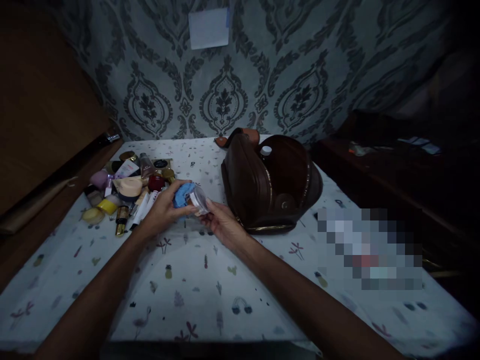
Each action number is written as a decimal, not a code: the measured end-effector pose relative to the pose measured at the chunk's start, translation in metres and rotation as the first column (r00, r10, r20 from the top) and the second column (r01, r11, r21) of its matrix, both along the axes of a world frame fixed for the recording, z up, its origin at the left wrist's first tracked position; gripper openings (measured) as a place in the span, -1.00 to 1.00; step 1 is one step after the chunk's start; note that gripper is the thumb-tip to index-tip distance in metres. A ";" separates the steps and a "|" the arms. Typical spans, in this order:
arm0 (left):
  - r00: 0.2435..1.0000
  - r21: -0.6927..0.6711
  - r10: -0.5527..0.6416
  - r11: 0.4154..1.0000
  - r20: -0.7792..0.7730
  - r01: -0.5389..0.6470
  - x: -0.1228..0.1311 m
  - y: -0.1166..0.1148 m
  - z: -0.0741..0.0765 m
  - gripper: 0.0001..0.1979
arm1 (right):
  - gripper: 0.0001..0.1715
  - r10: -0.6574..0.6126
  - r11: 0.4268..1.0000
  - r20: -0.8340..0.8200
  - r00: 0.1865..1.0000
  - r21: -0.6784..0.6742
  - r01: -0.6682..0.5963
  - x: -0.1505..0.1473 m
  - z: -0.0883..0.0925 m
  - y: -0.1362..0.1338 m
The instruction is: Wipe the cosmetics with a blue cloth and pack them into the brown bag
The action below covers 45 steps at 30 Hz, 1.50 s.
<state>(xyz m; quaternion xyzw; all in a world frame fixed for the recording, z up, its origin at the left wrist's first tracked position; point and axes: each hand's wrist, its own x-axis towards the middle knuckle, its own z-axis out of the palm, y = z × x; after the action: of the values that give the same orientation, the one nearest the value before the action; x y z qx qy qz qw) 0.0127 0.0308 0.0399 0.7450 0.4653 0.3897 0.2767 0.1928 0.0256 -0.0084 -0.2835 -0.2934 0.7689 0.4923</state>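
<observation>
Both hands meet above the near side of the pile, just left of the bag. The left hand is curled around a frilly blue piece, thumb below and fingers over the top. The right hand pinches the rim of a clear round jar that sits right against the blue. From where I stand I can't tell whether the two are joined or merely pressed together.

The jar looks light and stiff, likely plastic, and smooth enough to slip; I'd take it by its round edge, thumb and fingers opposite, without squeezing the flat face. The blue piece seems soft and would give under the fingers, so a loose, whole-hand hold should suit it.

Beside the left hand lies a heap of cosmetics: a beige pot, a red jar, a yellow tub, and a dark bottle with a gold end. Past the right hand stands the brown bag, unzipped, a white cap showing in its mouth. The surface wears a printed cover, and behind it rises the patterned wall.
</observation>
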 end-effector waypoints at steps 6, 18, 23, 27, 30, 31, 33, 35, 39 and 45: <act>0.999 0.033 0.008 0.999 -0.039 -0.007 -0.003 0.001 0.002 -0.47 | -0.40 -0.013 1.000 0.003 1.000 -0.010 0.013 -0.003 -0.001 -0.002; 0.941 0.541 0.170 0.841 -0.294 0.017 0.020 -0.012 -0.021 -0.69 | -0.61 -0.059 0.994 -0.105 0.993 -0.094 0.049 -0.003 0.002 -0.001; 0.908 0.654 0.159 0.742 -0.388 0.150 0.025 -0.014 -0.031 -0.72 | -0.72 -0.079 0.978 -0.189 0.979 -0.206 0.039 -0.003 0.004 0.003; 0.918 0.663 0.109 0.724 -0.381 0.189 0.027 -0.016 -0.032 -0.80 | -0.71 -0.079 0.976 -0.249 0.965 -0.216 0.024 -0.001 0.005 0.004; 0.929 0.631 0.086 0.756 -0.360 0.175 0.027 -0.017 -0.029 -0.86 | -0.60 -0.053 0.977 -0.259 0.965 -0.212 -0.004 0.001 0.004 0.004; 0.935 0.614 0.085 0.774 -0.344 0.156 0.026 -0.018 -0.028 -0.87 | -0.56 -0.038 0.976 -0.263 0.964 -0.215 -0.020 0.001 0.004 0.004; 0.950 0.582 0.090 0.806 -0.299 0.106 0.025 -0.017 -0.027 -0.89 | -0.50 -0.017 0.974 -0.276 0.961 -0.223 -0.047 0.002 0.004 0.003; 0.962 0.540 0.094 0.839 -0.257 0.063 0.024 -0.015 -0.027 -0.90 | -0.49 -0.005 0.973 -0.286 0.958 -0.222 -0.061 0.003 0.005 0.003; 0.979 0.479 0.111 0.878 -0.169 -0.016 0.022 -0.009 -0.032 -0.80 | -0.55 0.017 0.980 -0.263 0.965 -0.189 -0.069 0.004 0.007 0.001; 0.952 0.403 0.014 0.908 -0.304 0.116 0.019 -0.006 -0.040 -0.30 | -0.57 0.039 0.991 -0.235 0.971 -0.112 -0.067 0.001 0.004 0.001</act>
<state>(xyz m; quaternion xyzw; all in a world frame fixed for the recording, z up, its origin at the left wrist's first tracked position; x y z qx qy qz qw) 0.0320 0.0244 0.0000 0.8492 0.3885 0.3545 0.0481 0.1935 0.0270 -0.0046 -0.2126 -0.1950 0.8257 0.4847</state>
